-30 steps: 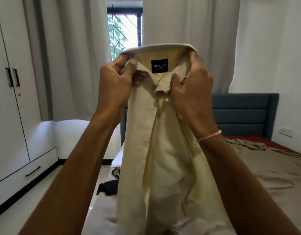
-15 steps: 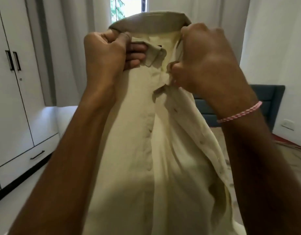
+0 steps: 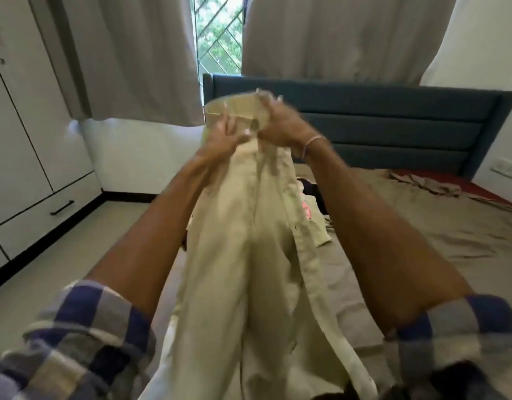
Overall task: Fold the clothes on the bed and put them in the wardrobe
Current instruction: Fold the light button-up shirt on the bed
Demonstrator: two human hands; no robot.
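The white wardrobe (image 3: 18,125) runs down the left edge with its doors closed and a low drawer (image 3: 47,217) with a dark bar handle; its upper part is cut off by the frame. Between it and the bed lies a strip of pale floor (image 3: 61,255), open back to the wall under the grey curtain (image 3: 127,53). A gap between the curtains shows a barred window (image 3: 217,33).

The left hand (image 3: 225,137), coming out of a blue checked sleeve (image 3: 75,336), pinches the cream shirt (image 3: 249,241) just under the collar (image 3: 234,106), thumb against the front placket; motion blur hides how the other fingers lie. The shirt is held up in the air over the near end of the bed, hanging straight down between the forearms, and its hem runs out of the bottom of the view. The right hand (image 3: 280,122), with a thin bracelet (image 3: 311,142) at the wrist, is curled round the other side of the collar, also blurred.

Behind the shirt a small heap of clothes (image 3: 312,197), dark, pink and pale, lies on the bed, mostly hidden. To the right the brown bedsheet (image 3: 422,241) spreads wrinkled and open as far as the blue padded headboard (image 3: 393,119). A crumpled tan cloth (image 3: 428,183) lies near the headboard over a red patch. A wall socket (image 3: 503,166) sits at the far right edge.
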